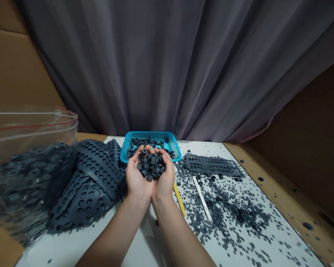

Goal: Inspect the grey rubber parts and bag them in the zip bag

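Cupped side by side, my left hand (137,181) and my right hand (164,181) carry a heap of small black rubber bushings (151,165), some with a hole through the middle. Both palms face up, with fingers curled round the heap. Just beyond my fingertips stands a blue plastic basket (123,152) with more of the black pieces spread over its bottom. My hands hide part of its near rim. A clear zip bag (33,174) full of similar black pieces stands at the left.
Perforated black rubber sheets (91,185) are piled beside the bag. Another holed sheet (213,165) lies at the right. A yellow stick (179,200) and a white stick (202,200) rest near many scattered black discs (233,211). A grey curtain (156,66) hangs behind.
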`<state>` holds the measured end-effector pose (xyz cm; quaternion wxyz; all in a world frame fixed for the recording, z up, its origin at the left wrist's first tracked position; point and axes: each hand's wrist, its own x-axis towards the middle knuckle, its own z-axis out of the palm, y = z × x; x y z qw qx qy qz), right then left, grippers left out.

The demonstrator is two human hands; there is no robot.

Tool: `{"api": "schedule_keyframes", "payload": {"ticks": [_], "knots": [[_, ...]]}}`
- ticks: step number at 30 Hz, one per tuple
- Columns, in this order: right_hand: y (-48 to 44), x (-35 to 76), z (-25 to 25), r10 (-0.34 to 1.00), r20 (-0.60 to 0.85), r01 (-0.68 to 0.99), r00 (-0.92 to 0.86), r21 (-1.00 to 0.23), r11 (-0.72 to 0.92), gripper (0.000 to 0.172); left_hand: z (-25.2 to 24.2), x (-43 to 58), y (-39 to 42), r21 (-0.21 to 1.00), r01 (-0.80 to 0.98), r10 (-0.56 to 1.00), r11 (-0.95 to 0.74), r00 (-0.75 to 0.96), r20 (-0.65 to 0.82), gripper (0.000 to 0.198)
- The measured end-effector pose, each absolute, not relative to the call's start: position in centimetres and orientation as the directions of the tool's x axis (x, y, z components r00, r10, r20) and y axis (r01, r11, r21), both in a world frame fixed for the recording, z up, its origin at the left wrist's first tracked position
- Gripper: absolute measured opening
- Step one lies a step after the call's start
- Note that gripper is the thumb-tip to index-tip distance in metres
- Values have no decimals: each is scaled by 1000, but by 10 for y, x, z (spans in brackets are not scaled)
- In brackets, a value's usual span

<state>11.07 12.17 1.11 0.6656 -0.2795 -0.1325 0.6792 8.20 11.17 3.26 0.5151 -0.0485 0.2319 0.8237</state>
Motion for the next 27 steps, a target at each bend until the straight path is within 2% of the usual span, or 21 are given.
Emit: {"api": "schedule_keyframes", "payload": {"ticks": [7, 11, 15, 19, 23, 27], "knots": [[122, 113, 13, 976, -218, -889, 3, -448, -97, 13, 31, 81, 111, 329, -870, 833, -369, -466, -298, 21], [121, 117, 19, 984, -179, -912, -15, -401, -87, 18, 32, 83, 109, 335, -861, 836, -382, -477, -272, 27], [117, 120, 27, 989, -144, -919, -13, -389, -69, 28, 35, 84, 104, 326, -853, 836, -406, -491, -243, 24], [113, 120, 32, 984, -175, -926, -6, -372, -72, 35, 37, 85, 102, 324, -859, 834, -396, -484, -266, 24], [112, 119, 34, 977, -211, -925, -6, -369, -85, 36, 38, 84, 102, 338, -864, 830, -373, -474, -294, 25], [111, 120, 33, 982, -188, -917, -5, -391, -80, 36, 38, 83, 102, 333, -871, 826, -361, -465, -319, 26]]}}
